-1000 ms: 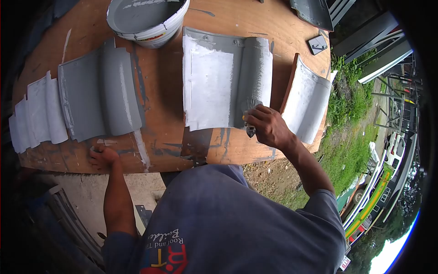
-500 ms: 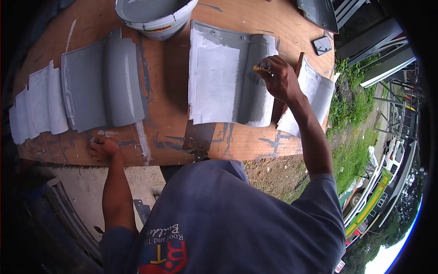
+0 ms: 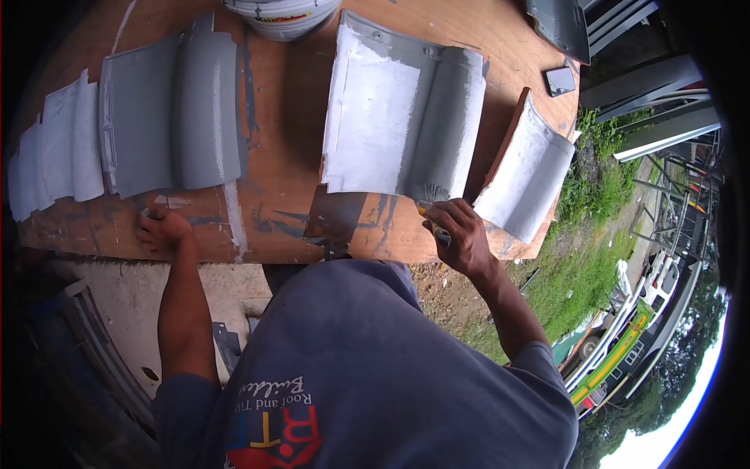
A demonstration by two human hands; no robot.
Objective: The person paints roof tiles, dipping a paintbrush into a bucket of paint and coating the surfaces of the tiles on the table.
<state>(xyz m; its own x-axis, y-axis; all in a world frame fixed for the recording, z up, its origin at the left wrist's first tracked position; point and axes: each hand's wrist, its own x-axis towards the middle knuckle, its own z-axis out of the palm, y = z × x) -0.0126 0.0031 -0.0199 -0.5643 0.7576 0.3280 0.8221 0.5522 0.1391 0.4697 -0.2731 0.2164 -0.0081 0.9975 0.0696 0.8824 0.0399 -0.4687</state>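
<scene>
My right hand [image 3: 461,234] grips a paintbrush [image 3: 435,191], its bristles on the lower end of a roof tile [image 3: 375,117]. This tile has a white flat part and a dark grey band along its raised curve, with a pale strip down the right edge. My left hand [image 3: 164,229] rests on the wooden tabletop [image 3: 273,180], fingers apart and partly bent, just below a grey tile [image 3: 148,117]. Left of that lies a white tile [image 3: 70,148]. Another whitish tile [image 3: 531,172] with a reddish-brown side edge is to the right of my right hand.
A white paint bucket [image 3: 285,19] stands at the far edge of view. A small dark square object [image 3: 559,81] and a dark grey tile [image 3: 558,27] lie at the upper right. Grass [image 3: 601,187] and metal lengths [image 3: 656,86] are beyond the table.
My right hand has drawn the brush down the curved part of the tile to its lower end. My left hand stays on the tabletop. The whole view has shifted slightly.
</scene>
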